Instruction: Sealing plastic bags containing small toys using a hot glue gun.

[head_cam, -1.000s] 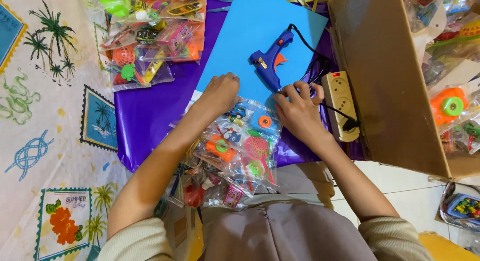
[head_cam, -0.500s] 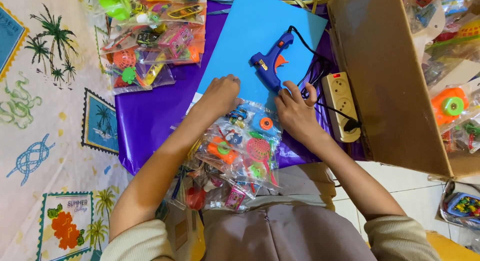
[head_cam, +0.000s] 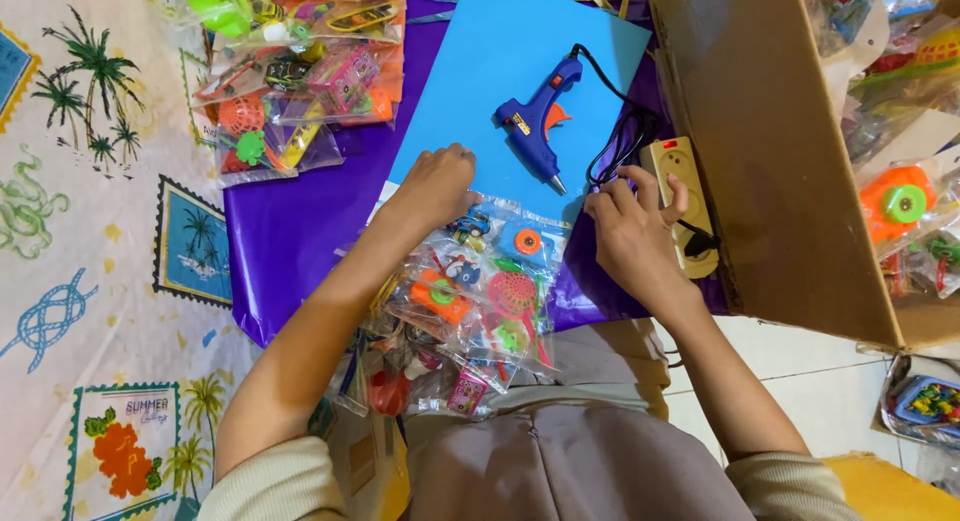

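The left hand (head_cam: 440,186) rests knuckles-up on the lower edge of the blue sheet (head_cam: 500,71), fingers curled loosely under and clamped on nothing I can see; it touches the top of a heap of toy packets (head_cam: 470,301) lying on the purple sheet (head_cam: 290,231) in front of the person. The right hand (head_cam: 635,236) is well apart from it, lying flat with fingers spread, the fingertips on the cream power strip (head_cam: 685,196) beside the cardboard box (head_cam: 770,151). It grips nothing. The glue gun (head_cam: 535,121) lies on its side on the blue sheet, between and just above the two hands, nozzle toward the person, its black cord (head_cam: 610,131) looping to the strip. More packets (head_cam: 290,81) sit at the far left.
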